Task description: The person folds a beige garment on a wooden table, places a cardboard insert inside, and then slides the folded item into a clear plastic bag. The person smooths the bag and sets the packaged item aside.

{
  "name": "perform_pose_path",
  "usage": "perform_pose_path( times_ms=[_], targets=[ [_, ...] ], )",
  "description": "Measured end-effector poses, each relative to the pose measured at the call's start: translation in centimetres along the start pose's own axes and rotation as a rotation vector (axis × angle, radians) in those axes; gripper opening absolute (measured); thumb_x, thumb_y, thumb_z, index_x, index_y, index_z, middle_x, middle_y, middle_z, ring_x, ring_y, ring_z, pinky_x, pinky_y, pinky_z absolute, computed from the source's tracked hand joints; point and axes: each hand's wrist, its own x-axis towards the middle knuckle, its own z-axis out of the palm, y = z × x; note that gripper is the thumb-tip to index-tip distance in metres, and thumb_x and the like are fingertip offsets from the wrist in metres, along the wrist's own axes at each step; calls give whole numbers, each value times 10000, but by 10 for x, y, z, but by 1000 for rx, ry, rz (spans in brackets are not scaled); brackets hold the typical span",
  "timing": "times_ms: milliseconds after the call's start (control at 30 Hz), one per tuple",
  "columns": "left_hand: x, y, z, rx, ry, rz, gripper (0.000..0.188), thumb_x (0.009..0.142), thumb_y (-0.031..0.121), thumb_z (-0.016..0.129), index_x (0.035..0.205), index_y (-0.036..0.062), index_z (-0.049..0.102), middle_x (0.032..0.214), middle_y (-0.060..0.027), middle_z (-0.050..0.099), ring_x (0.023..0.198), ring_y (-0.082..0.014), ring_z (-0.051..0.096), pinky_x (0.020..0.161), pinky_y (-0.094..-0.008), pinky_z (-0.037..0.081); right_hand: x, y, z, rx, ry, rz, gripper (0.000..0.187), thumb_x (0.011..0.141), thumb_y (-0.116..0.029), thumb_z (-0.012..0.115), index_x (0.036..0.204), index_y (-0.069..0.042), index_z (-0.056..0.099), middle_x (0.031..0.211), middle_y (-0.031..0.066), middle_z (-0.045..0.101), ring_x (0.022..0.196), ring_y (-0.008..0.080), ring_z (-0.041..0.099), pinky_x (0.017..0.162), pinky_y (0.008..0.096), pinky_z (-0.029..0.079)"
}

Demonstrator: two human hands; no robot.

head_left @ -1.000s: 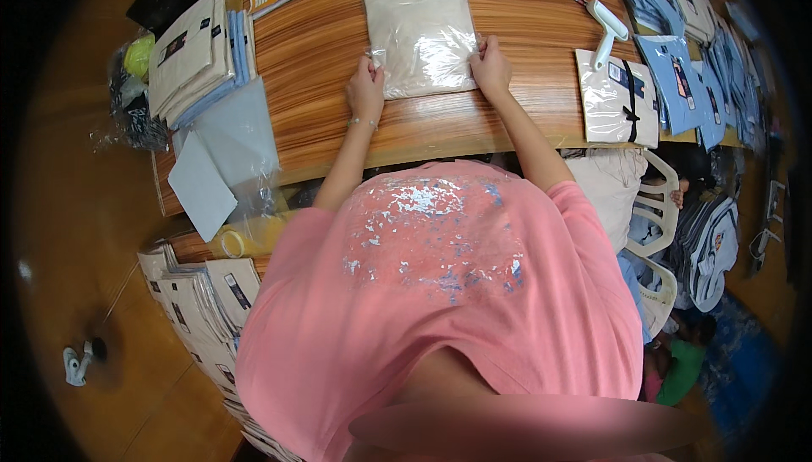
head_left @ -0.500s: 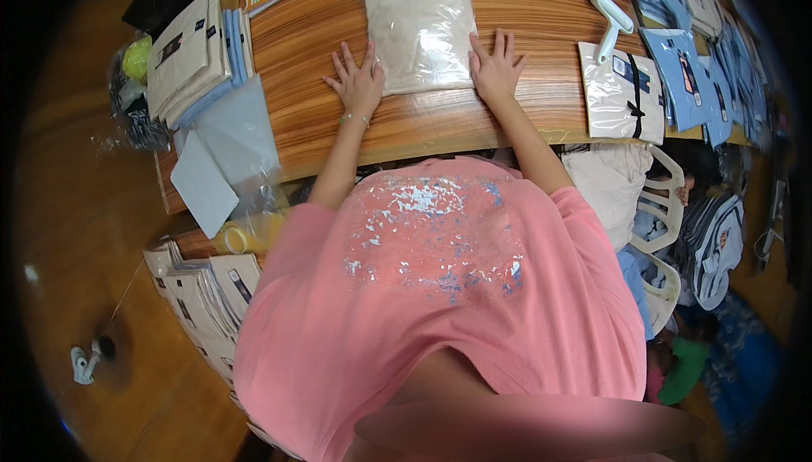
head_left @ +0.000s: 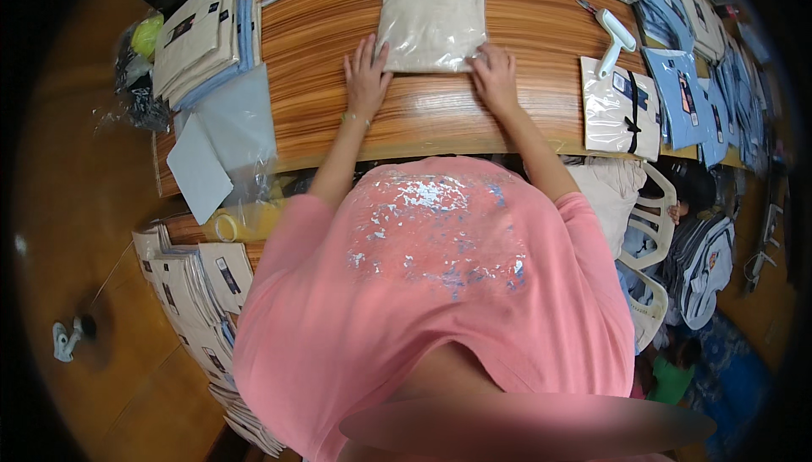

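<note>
A folded beige garment in a clear plastic bag (head_left: 433, 22) lies flat on the wooden table in front of me. My left hand (head_left: 366, 85) rests on the tabletop by the bag's near left corner, fingers stretched forward and fairly close together, the tips along its left edge. At the near right corner, my right hand (head_left: 496, 79) has its fingers bent in, with thumb and forefinger pinching the plastic edge. The bag's shiny surface shows creases and reflections.
Stacked folded garments (head_left: 196, 43) and clear plastic sheets (head_left: 241, 115) sit at the left. To the right lie a white lint roller (head_left: 617, 35), a bagged garment with black ribbon (head_left: 622, 111) and blue garments (head_left: 677, 98). A plastic chair (head_left: 655, 217) stands beyond the table's near edge.
The bagged garment lies slightly farther from the table's near edge. My right hand's spread fingers have drawn in onto its near corner, and my left fingers have come closer together. The view has shifted slightly.
</note>
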Motion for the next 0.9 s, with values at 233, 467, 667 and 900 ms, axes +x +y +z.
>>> perform_pose_path(
  times_ms=[233, 467, 667, 900],
  targets=[
    [93, 18, -97, -406, 529, 53, 290, 747, 149, 720, 981, 41, 589, 876, -64, 562, 756, -205, 558, 652, -319, 470, 114, -19, -114, 215, 456, -105, 119, 821, -97, 611, 930, -51, 626, 896, 125, 541, 794, 293, 551, 665, 348, 447],
    [107, 6, -26, -214, 219, -298, 323, 868, 295, 582, 1080, 55, 538, 1076, -123, 516, 981, -255, 492, 828, -386, 413, 114, 44, -34, -1, 63, 209, 293, 885, -283, 537, 1052, -50, 597, 1016, 172, 552, 948, 341, 529, 821, 426, 422],
    [41, 75, 38, -161, -88, -188, 465, 894, 283, 447, 1351, 214, 398, 1440, -153, 257, 1350, -398, 144, 1037, -634, 101, 50, -25, 38, -21, -79, 310, 439, 919, -287, 417, 1335, -145, 420, 1421, 212, 274, 1350, 382, 164, 1051, 596, 89],
    [29, 73, 58, -43, -127, -165, 464, 898, 301, 439, 1352, 210, 408, 1452, -152, 238, 1350, -393, 142, 1046, -607, 105, 37, -30, 56, -121, -192, 315, 485, 904, -303, 416, 1368, -166, 386, 1456, 147, 262, 1362, 367, 155, 1042, 624, 67]
  ],
)
